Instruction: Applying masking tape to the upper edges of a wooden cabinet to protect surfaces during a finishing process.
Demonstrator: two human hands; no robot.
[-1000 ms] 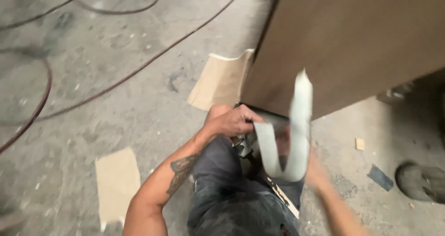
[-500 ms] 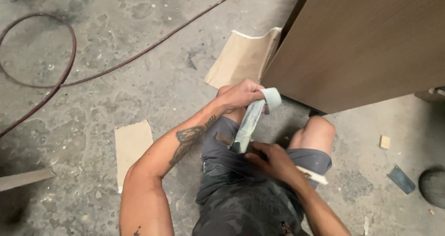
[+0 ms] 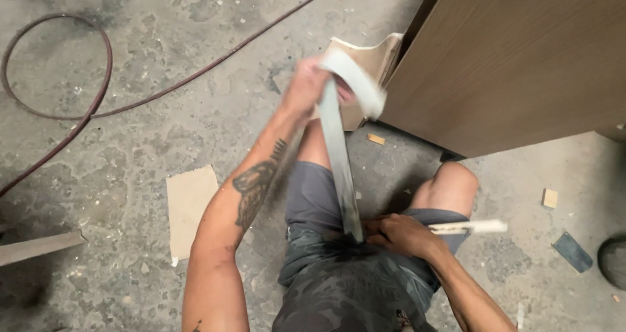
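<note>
My left hand (image 3: 306, 84) is raised and blurred, gripping the upper end of a long grey edge-band strip (image 3: 340, 156). The strip's top loops over to the right beside a wooden cabinet panel (image 3: 515, 65). Its lower end runs down to my lap, where my right hand (image 3: 399, 234) pinches it. That hand also lies against a thin pale stick-like tool (image 3: 469, 227) resting across my right thigh. I sit on the concrete floor in grey shorts, knees toward the panel.
A dark cable (image 3: 98, 104) loops over the floor at left. A cardboard piece (image 3: 189, 205) lies by my left arm, another (image 3: 365, 58) leans at the panel's foot. Small wood scraps (image 3: 550, 198), a dark shard (image 3: 572, 251) and a plank end (image 3: 39, 247) lie around.
My left hand has lifted up and away, pulling the strip out much longer and taut. My right hand has slid down to my lap, holding the strip's lower end.
</note>
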